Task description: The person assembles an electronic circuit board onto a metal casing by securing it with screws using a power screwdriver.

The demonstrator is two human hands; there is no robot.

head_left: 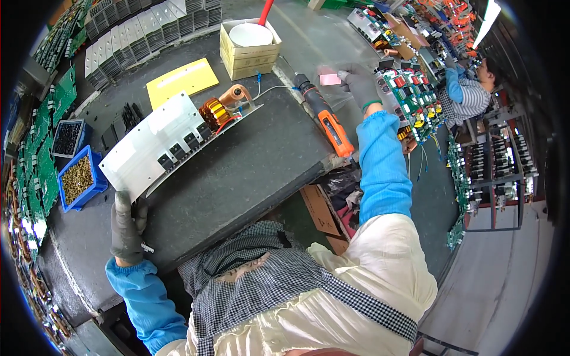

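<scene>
Here's the grey-gloved left hand [127, 231], fingers bent, their tips right up at the near corner of the pale metal plate [148, 139]; whether they're really gripping it or merely touching, I can't tell from here. The plate stretches away beyond those fingers and to their right, tilted across the dark bench [237, 184], with black components [191, 140] lined along its edge and a copper-wound coil [214, 114] at the end farthest from the hand. Just left of the left fingers sits a blue bin [82, 203] full of small brass-coloured pieces [77, 177], and past it a tray of dark bits [67, 137]. Over to the grey-gloved right hand [358, 88], reaching well out, fingers stretched toward a small pink slip [330, 79] just left of their tips; contact looks close, but a pinch can't be made out. Nearer the body and left of those fingers lies an orange-and-black power screwdriver [326, 117]; just right of them, a populated green circuit board [412, 98]. Farther left of the right fingers stands a carton [250, 62] holding a white tub [250, 35], and a yellow sheet [183, 81] lies beyond the plate.
</scene>
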